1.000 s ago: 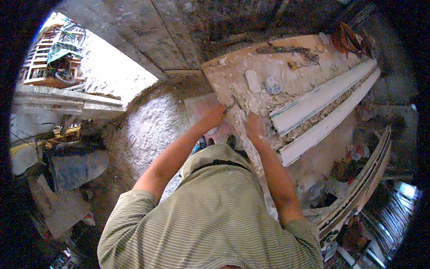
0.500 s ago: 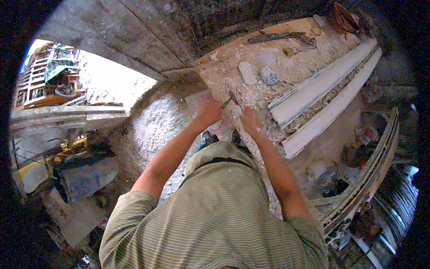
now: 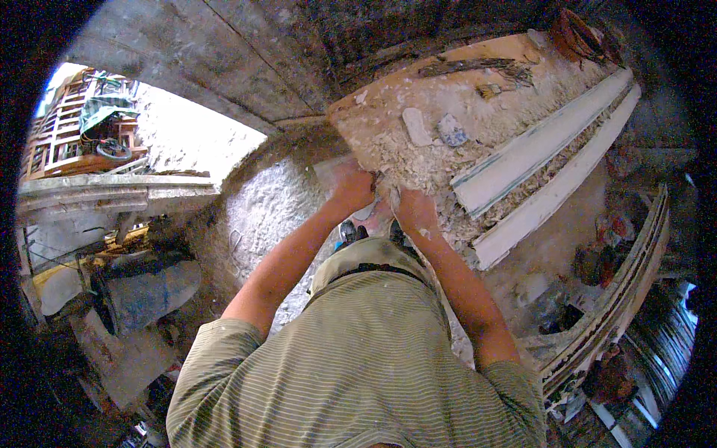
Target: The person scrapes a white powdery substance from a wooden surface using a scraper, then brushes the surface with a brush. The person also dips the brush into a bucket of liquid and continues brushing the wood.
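My left hand (image 3: 353, 190) is closed at the near left corner of a plaster-strewn board (image 3: 358, 119). A flat, pale, plate-like piece (image 3: 330, 169) juts out just beyond it; whether the hand grips it is unclear. Close by on the right, my right hand (image 3: 415, 212) is closed too, its fingers turned toward the left one. Between the hands shows a small greyish, ragged piece (image 3: 385, 190), too blurred to name. What each hand grips is hidden.
Two long white mouldings (image 3: 541, 142) lie along the board's right side. Farther back are a pale oval block (image 3: 417, 127), a speckled lump (image 3: 452, 130) and a dark fibrous bundle (image 3: 478, 66). A curved frame (image 3: 620, 291) stands at right; whitish material (image 3: 269, 205) covers the floor at left.
My hands have drawn closer together, the right one moving slightly left and down. The dark, thin pieces seen between them earlier now show less. The view has shifted slightly.
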`<state>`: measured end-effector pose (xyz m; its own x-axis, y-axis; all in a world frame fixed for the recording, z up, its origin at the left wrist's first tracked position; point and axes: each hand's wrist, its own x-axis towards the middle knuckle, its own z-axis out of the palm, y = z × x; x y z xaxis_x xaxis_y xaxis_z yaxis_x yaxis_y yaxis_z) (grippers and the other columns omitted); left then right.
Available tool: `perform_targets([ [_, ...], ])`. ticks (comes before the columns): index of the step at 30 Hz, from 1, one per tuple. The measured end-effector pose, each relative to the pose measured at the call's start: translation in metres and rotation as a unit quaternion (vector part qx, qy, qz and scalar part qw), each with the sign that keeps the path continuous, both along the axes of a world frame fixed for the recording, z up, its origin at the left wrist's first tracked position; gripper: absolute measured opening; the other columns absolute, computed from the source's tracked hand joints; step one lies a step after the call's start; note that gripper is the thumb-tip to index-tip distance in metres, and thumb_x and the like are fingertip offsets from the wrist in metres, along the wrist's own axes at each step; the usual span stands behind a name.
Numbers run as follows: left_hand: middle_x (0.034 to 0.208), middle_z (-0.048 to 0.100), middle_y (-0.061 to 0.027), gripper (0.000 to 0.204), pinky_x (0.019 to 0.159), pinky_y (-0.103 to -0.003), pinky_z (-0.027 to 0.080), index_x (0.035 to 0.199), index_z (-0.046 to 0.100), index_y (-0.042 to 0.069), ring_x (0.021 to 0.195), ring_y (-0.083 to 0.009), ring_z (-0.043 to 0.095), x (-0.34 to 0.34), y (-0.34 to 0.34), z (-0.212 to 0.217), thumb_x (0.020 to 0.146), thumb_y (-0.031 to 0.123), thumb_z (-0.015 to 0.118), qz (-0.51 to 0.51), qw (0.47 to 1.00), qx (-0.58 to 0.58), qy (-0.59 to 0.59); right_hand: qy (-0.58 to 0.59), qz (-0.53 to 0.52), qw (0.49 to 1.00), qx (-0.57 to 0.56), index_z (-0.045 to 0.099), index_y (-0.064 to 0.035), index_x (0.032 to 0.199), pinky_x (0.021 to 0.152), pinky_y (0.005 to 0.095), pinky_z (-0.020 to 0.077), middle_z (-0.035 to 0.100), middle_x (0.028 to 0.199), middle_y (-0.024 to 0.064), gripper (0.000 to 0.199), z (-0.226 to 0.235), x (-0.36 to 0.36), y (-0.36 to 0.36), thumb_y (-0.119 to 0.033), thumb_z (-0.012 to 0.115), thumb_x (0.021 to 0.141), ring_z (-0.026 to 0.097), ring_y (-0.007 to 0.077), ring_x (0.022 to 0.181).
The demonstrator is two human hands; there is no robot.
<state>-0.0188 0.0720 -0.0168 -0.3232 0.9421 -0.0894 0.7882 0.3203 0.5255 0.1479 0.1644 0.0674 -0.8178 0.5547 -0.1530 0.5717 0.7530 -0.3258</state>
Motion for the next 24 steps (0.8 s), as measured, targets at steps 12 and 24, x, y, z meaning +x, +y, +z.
perform_targets([
  [12, 0.093, 0.067, -0.0256, 0.026, 0.080, -0.049, 0.052, 0.090, 0.067, -0.003, 0.089, -0.0406, 0.066, 0.005, 0.028, 0.017, 0.071, 0.014, 0.065, 0.014, 0.994, -0.103, 0.020, -0.039, -0.142, 0.989, -0.025, 0.065, -0.0067, 0.094, 0.067, 0.0489, 0.0541, 0.068, 0.085, 0.0193, 0.020, -0.022, -0.020, 0.034, -0.023, 0.058, 0.084, 0.068, 0.0361, 0.081],
  [24, 0.089, 0.066, -0.0252, 0.027, 0.076, -0.048, 0.053, 0.086, 0.067, -0.001, 0.084, -0.0408, 0.065, -0.006, 0.031, 0.006, 0.066, 0.016, 0.066, -0.019, 0.994, -0.103, 0.011, 0.013, -0.178, 0.972, -0.156, 0.061, -0.0047, 0.110, 0.084, 0.0517, 0.0503, 0.065, 0.109, 0.0239, 0.039, -0.122, -0.007, 0.052, -0.032, 0.064, 0.083, 0.063, 0.0429, 0.100],
])
